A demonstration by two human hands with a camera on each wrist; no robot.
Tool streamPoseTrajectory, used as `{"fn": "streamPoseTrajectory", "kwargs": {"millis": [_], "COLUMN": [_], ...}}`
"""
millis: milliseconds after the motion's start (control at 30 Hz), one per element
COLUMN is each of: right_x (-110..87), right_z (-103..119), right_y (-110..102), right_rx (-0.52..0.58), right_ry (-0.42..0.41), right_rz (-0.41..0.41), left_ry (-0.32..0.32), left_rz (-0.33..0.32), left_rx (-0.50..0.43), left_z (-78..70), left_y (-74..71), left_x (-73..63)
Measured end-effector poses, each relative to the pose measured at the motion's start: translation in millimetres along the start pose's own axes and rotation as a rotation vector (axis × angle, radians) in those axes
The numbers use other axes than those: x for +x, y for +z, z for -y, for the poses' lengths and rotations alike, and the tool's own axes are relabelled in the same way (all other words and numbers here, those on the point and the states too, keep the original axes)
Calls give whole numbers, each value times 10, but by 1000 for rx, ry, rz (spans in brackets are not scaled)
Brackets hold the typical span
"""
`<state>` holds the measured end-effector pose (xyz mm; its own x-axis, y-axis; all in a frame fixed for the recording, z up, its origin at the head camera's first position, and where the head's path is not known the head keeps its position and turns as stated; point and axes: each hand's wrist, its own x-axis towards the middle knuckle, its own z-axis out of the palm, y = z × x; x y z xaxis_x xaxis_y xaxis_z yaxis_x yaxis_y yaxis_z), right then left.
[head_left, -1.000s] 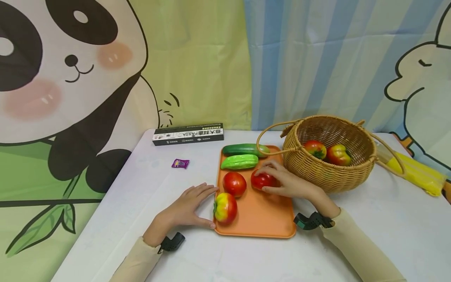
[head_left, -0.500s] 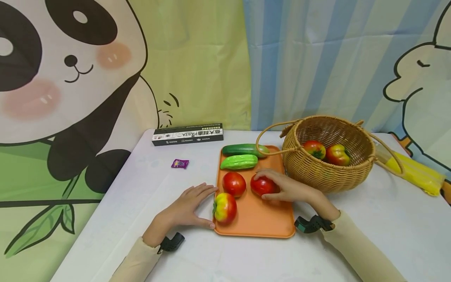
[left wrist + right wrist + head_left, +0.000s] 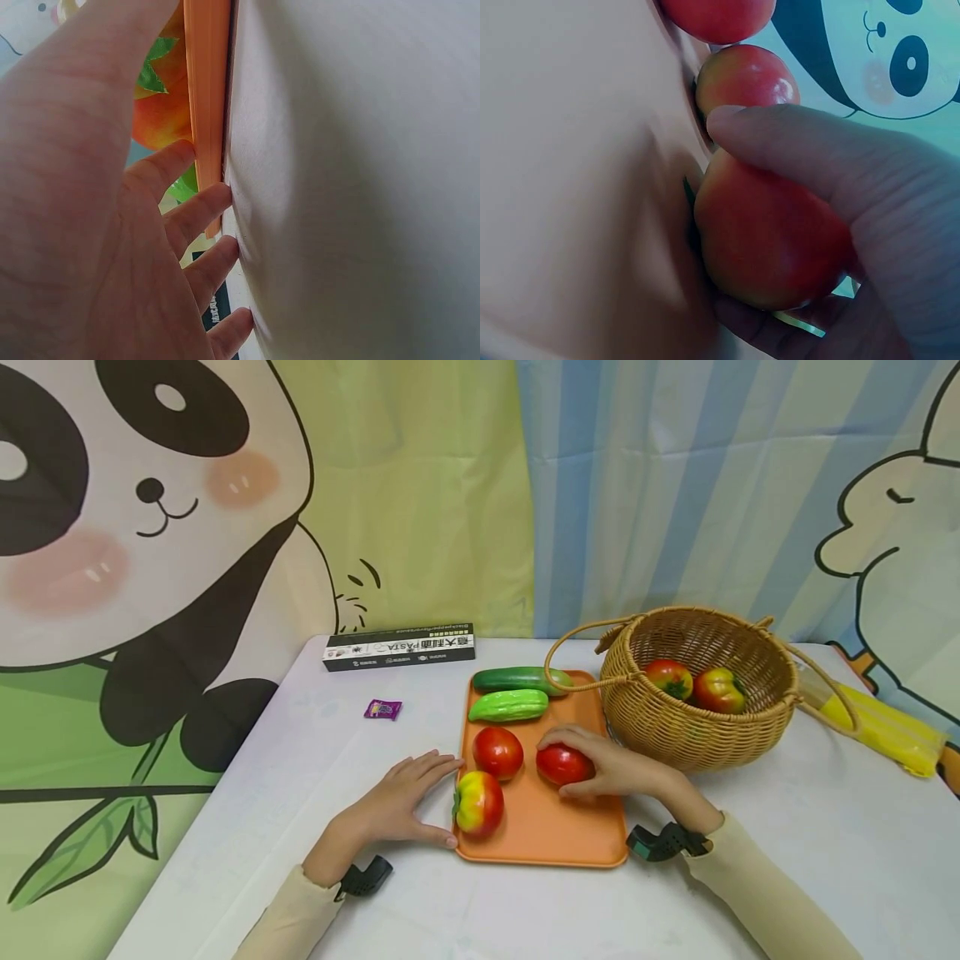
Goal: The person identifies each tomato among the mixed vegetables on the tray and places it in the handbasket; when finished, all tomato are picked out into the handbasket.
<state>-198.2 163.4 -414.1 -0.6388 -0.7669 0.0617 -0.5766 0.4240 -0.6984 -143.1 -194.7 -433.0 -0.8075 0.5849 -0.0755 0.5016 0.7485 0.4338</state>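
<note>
Head view: right hand (image 3: 617,767) pinches 1 red tomato (image 3: 562,765); left hand (image 3: 393,802) spread against orange tray (image 3: 555,839). Tomato probably light, firm, slick; best held around its widest part.

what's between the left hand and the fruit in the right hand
In the head view, a red fruit and a yellow-red fruit, both on the orange tray.

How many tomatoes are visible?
5. At the tray: a held tomato in the right hand, a red tomato beside it, a red-yellow tomato near the left hand. In the basket: left tomato, right tomato; its wall could hide more.
</note>
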Motion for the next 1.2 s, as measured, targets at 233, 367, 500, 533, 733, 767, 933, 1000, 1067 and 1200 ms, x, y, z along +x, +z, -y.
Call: {"fn": "streamPoseTrajectory", "kwargs": {"millis": [233, 367, 500, 533, 733, 767, 933, 1000, 1067, 1200], "right_x": [-26, -36, -42, -44, -64, -67, -75, -79, -80, -77], "right_z": [-16, -7, 10, 13, 12, 10, 29, 47, 60, 80], "right_y": [-27, -34, -39, -42, -59, -61, -83, -97, -110, -128], "right_rx": [10, 6, 7, 9, 13, 13, 5, 2, 1, -5], "right_ry": [-2, 1, 6, 7, 27, 31, 35, 36, 37, 27], "right_rz": [-8, -18, -23, -23, -23, -24, -27, -28, -34, -56], "left_ry": [0, 3, 10, 11, 15, 16, 20, 21, 18, 13], "left_rz": [2, -1, -4, -4, -6, -6, -6, -7, -8, -6], "left_rx": [-7, -1, 0, -2, 2, 4, 2, 2, 3, 4], "left_z": [-3, -3, -6, -6, -6, -6, -5, -2, 2, 6], "left_y": [2, 6, 8, 9, 8, 6, 1, 2, 4, 0], "left_x": [-5, -6, -5, -4, -3, -2, 1, 1, 1, 3]}}
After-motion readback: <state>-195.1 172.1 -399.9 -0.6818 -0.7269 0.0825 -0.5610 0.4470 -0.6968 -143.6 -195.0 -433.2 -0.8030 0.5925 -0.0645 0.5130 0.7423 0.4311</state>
